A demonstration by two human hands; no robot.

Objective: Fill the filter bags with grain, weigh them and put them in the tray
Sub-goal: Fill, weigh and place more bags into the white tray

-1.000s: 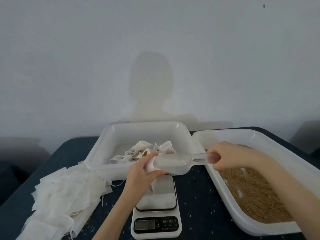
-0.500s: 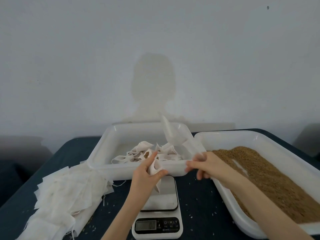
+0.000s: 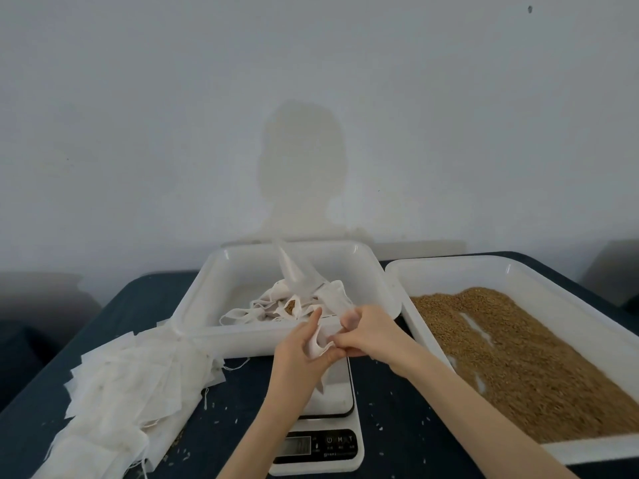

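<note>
Clear scoop (image 3: 298,271) now upright, right hand (image 3: 368,331) beside left hand (image 3: 304,344), both gripping filter bag (image 3: 316,345).

- Filter bag (image 3: 316,345): small, white, open-mouthed, held above the scale (image 3: 333,392).
- Scoop (image 3: 299,276): translucent, tilted upward over the tray (image 3: 204,299).
- Tray: white, containing filled bags (image 3: 276,307).
- Grain (image 3: 518,357): brown, spread in the right bin (image 3: 449,264).
- Empty bags (image 3: 131,378): stacked at left.
</note>
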